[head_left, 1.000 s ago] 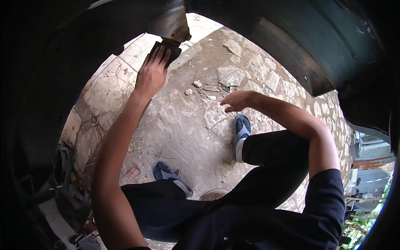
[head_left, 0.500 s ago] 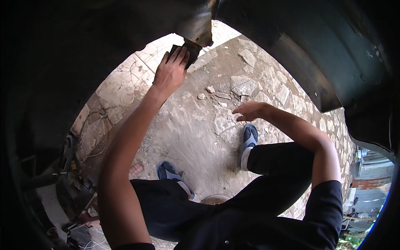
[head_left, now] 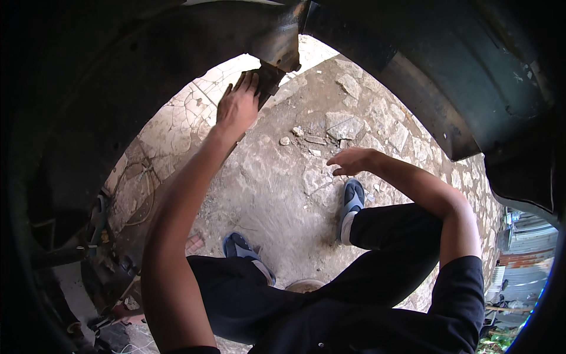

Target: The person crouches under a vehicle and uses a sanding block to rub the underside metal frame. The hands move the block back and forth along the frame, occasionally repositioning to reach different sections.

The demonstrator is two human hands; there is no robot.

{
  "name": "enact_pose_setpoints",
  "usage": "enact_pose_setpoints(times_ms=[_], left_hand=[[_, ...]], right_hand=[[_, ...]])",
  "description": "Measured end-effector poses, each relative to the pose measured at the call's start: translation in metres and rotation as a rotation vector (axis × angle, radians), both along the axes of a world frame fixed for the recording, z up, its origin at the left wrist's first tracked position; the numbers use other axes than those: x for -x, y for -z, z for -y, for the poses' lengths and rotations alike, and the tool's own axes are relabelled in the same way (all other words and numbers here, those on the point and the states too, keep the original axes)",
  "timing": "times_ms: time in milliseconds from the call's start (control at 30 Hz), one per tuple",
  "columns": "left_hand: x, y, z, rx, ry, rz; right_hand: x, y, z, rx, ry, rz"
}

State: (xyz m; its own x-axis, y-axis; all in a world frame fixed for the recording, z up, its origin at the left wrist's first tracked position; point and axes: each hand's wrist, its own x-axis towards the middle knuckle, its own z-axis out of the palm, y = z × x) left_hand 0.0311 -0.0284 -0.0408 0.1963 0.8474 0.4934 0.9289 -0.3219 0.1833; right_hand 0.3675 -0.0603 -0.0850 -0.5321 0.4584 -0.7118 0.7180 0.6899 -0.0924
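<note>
High in the view, my left hand [head_left: 237, 106] lies with its fingers stretched out on a dark, plate-like piece [head_left: 270, 81]. This piece sits just below a worn metal bracket [head_left: 283, 50] at the lower edge of dark, curved bodywork [head_left: 177, 65]. Whether anything is under the palm is hidden. My right hand [head_left: 352, 161] hangs in the air over the stone ground, thumb and fingers apart, holding nothing.
A dark green metal panel [head_left: 454, 76] arches overhead on the right. Cracked stone paving [head_left: 265, 177] with loose stones [head_left: 345, 125] lies below, around my sandalled feet. Dark mechanical parts [head_left: 106, 265] stand at the left. Corrugated sheets [head_left: 527, 242] show at the far right.
My left hand has slid a little down and left along the dark piece, uncovering more of it. The view has shifted slightly. My right hand has hardly moved.
</note>
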Motion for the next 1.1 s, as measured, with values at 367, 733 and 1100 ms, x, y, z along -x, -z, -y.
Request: enact_pose_setpoints(times_ms=[367, 733, 1100], left_hand=[[-0.009, 0.002, 0.005, -0.151, 0.206, -0.188], [0.003, 0.000, 0.002, -0.072, 0.149, -0.086], [0.015, 0.000, -0.004, -0.020, 0.090, -0.087]], right_hand=[[-0.006, 0.002, -0.001, -0.019, -0.009, -0.031], [-0.006, -0.004, -0.002, -0.024, 0.008, -0.017], [0.006, -0.009, 0.002, 0.019, 0.023, -0.016]])
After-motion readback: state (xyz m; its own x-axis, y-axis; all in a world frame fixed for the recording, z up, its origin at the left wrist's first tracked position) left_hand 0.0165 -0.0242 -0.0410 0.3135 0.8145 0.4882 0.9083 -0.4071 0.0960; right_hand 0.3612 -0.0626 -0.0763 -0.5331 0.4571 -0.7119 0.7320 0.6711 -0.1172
